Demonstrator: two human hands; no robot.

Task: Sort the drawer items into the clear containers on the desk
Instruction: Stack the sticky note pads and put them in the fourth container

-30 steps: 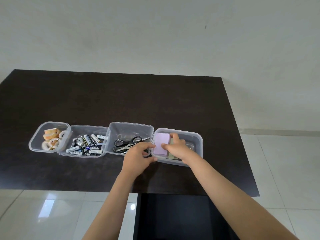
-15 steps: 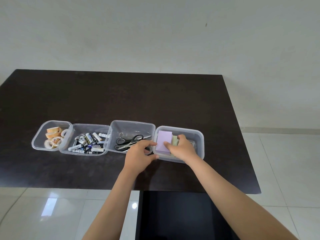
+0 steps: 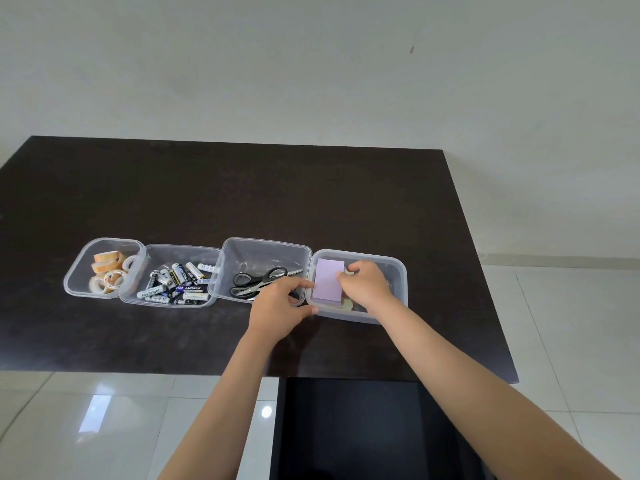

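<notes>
Four clear containers stand in a row on the dark desk [image 3: 242,188]. The rightmost container [image 3: 398,269] holds a purple note pad [image 3: 327,278] lying on yellowish pads. My right hand [image 3: 367,284] is inside it, fingers curled against the purple pad's right edge. The same container's near left corner is pinched by my left hand [image 3: 280,306], index finger on the rim and thumb on the front wall. Black-handled scissors [image 3: 256,280] lie in the third container [image 3: 266,249], just left of my left hand.
The leftmost container [image 3: 82,261] holds several tape rolls [image 3: 107,273]. The second container [image 3: 180,252] holds several batteries [image 3: 175,282]. A dark open drawer [image 3: 363,427] sits below the desk's near edge between my forearms. White tiled floor lies to the left and right.
My right hand's fingers drew in from over the purple pad to curl at its right edge. My left hand stayed at the container's corner.
</notes>
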